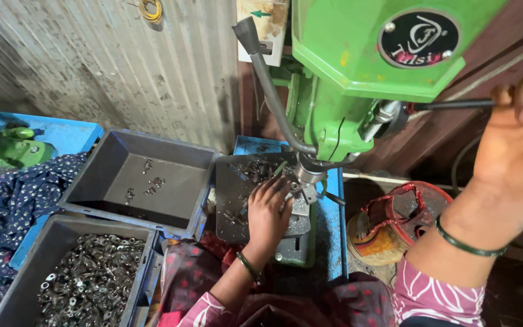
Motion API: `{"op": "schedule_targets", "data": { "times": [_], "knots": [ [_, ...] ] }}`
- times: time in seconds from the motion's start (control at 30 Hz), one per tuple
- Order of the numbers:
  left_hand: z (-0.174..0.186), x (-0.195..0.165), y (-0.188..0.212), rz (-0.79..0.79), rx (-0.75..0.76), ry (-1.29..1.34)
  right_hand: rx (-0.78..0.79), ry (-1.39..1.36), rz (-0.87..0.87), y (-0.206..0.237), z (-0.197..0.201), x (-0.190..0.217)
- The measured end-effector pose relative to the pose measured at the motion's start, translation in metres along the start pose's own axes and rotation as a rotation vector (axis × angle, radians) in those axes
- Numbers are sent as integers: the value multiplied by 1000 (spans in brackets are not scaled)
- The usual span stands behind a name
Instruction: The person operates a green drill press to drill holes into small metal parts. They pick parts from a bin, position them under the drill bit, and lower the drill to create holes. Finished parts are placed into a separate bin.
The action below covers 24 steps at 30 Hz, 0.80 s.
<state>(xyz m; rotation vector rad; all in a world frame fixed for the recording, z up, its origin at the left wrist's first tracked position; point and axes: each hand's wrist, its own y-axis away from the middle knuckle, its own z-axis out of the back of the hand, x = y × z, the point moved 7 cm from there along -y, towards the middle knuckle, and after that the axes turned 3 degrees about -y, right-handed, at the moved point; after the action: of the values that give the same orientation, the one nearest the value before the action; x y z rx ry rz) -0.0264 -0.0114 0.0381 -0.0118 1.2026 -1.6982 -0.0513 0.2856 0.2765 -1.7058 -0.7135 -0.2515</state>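
The drill's dark metal surface (237, 200) lies under the left hand's fingers (272, 189), littered with small metal parts (255, 171) just beyond the fingertips. To the left of the fingers a nearly bare grey bin (140, 181) rests on blue trays (62, 130), and nearer the person sits a grey bin of metal pieces (86, 281).

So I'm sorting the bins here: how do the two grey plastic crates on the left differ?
The nearer grey plastic crate is heaped with small metal parts; the farther grey plastic crate holds only a few scattered pieces, its floor mostly bare. The nearer one is cut off by the picture's bottom edge; the farther one shows whole. Both are grey, rectangular and open-topped, side by side.
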Motion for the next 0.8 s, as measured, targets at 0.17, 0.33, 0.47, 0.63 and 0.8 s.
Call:
{"op": "schedule_targets", "data": {
  "times": [0.17,0.33,0.47,0.63,0.8],
  "knots": [
    [-6,-5,4,-26,113,-156,-56,-114,143,62,26,1],
    [-15,-3,8,-13,174,-194,-115,-189,268,122,53,-7],
    [-19,-1,11,5,203,-208,-171,-183,276,143,71,-15],
    [-18,-1,7,11,208,-211,-190,-231,281,147,76,-21],
    [-13,-4,7,0,200,-199,-189,-246,257,144,70,-17]
  ]
}}
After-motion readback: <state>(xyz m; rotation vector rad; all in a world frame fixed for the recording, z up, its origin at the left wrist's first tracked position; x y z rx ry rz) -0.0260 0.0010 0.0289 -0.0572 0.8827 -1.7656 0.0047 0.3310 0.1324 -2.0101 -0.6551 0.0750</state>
